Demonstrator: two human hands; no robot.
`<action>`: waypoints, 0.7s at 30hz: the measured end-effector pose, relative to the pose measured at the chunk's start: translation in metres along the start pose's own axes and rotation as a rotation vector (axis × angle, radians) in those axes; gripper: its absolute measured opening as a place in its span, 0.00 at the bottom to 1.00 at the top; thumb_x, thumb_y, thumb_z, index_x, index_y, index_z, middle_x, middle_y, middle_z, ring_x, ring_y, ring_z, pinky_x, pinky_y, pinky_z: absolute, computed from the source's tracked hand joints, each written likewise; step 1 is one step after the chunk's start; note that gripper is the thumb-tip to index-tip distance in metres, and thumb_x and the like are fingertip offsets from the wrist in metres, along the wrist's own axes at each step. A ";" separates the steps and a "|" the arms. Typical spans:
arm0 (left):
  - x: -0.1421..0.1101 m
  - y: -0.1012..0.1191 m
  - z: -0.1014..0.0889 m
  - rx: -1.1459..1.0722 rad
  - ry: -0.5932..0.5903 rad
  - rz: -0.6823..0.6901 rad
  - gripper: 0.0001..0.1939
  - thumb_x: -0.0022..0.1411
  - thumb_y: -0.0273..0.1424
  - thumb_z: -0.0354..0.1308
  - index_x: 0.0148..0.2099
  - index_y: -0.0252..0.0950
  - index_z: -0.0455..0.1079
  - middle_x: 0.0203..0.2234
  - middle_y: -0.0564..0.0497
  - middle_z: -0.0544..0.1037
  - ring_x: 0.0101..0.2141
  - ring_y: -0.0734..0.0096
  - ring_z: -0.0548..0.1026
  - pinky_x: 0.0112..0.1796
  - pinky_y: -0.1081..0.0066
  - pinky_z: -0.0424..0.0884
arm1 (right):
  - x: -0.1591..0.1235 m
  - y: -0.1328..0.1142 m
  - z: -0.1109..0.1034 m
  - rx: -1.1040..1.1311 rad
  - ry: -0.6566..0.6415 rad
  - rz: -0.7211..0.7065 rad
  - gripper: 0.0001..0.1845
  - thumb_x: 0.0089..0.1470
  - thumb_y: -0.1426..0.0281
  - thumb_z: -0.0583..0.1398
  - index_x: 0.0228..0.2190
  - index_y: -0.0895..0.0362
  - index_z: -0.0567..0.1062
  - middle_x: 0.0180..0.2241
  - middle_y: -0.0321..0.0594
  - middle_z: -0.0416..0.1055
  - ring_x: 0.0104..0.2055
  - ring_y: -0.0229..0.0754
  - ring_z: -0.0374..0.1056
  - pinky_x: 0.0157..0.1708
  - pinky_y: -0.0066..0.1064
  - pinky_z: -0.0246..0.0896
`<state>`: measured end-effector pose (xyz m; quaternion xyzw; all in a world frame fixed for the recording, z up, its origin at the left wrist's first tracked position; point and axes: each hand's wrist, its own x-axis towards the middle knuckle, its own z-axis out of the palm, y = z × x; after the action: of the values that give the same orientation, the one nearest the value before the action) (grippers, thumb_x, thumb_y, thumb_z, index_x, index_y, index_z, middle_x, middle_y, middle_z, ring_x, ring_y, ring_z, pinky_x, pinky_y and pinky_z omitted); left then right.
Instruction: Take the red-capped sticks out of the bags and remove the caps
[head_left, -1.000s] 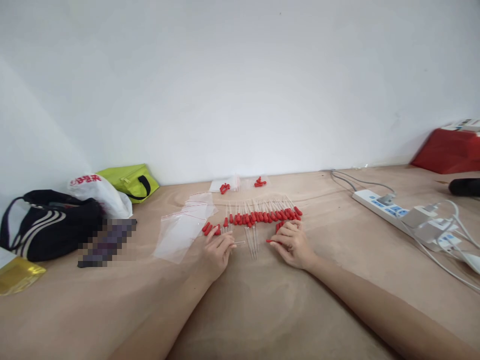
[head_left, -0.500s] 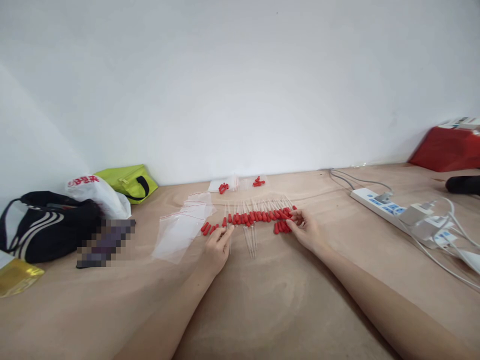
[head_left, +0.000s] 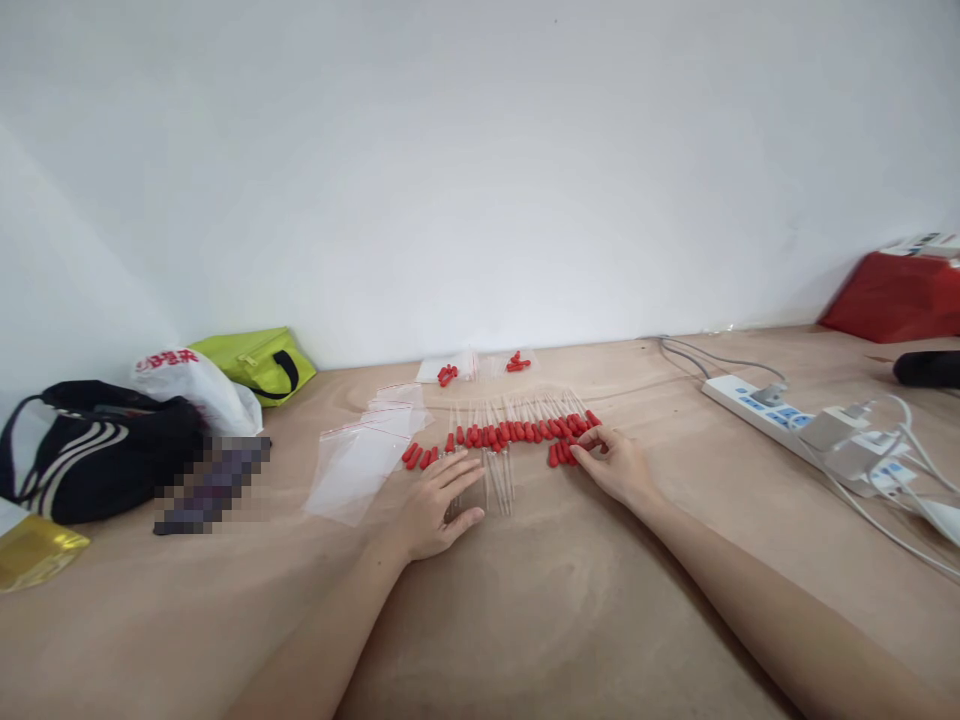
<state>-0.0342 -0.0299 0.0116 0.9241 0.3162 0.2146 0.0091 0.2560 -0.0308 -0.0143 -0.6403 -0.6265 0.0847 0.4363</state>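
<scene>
Many thin clear droppers with red rubber bulbs [head_left: 525,432] lie side by side in a row on the table, most with their tips pointing away from me. Several more point towards me, their clear tubes [head_left: 501,485] below the row. My left hand [head_left: 441,505] rests palm down over tubes at the row's left end, fingers spread and thumb apart. At the right end, my right hand [head_left: 619,465] has thumb and forefinger closed at the red bulb of a dropper [head_left: 575,452]; the fingertips partly cover it. More red bulbs [head_left: 412,456] lie left of the row.
Clear zip bags [head_left: 360,465] overlap at the left. Two bags holding red bulbs [head_left: 448,375] lie near the wall. A white power strip [head_left: 757,405] with chargers and cables lies right. A black bag [head_left: 112,450], white plastic bag [head_left: 191,385] and green pouch [head_left: 255,365] stand left.
My left hand has opened, its fingers spreading and its thumb moving out to the right over the tubes. My right hand has shifted slightly, still at the row's right end.
</scene>
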 end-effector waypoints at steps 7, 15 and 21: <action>0.001 -0.004 -0.002 -0.021 -0.170 -0.006 0.18 0.60 0.37 0.47 0.53 0.43 0.61 0.49 0.51 0.69 0.56 0.63 0.57 0.55 0.52 0.51 | -0.002 -0.002 -0.001 -0.077 -0.039 -0.038 0.15 0.47 0.57 0.54 0.22 0.51 0.75 0.26 0.36 0.73 0.33 0.42 0.66 0.34 0.32 0.55; -0.002 -0.007 0.005 0.043 0.003 -0.052 0.20 0.57 0.38 0.51 0.51 0.38 0.62 0.47 0.46 0.69 0.54 0.60 0.60 0.54 0.52 0.53 | 0.008 -0.005 0.000 -0.262 0.039 0.015 0.14 0.49 0.59 0.53 0.29 0.51 0.76 0.30 0.37 0.73 0.37 0.44 0.64 0.36 0.34 0.49; -0.004 -0.013 -0.002 0.108 0.009 -0.060 0.16 0.57 0.38 0.51 0.46 0.40 0.67 0.45 0.47 0.71 0.52 0.59 0.63 0.53 0.52 0.57 | 0.017 -0.011 0.003 -0.395 0.004 0.028 0.13 0.47 0.58 0.56 0.26 0.49 0.77 0.27 0.39 0.72 0.36 0.45 0.64 0.35 0.35 0.48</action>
<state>-0.0454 -0.0223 0.0101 0.9122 0.3551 0.2012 -0.0358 0.2497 -0.0162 -0.0012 -0.7221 -0.6212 -0.0350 0.3023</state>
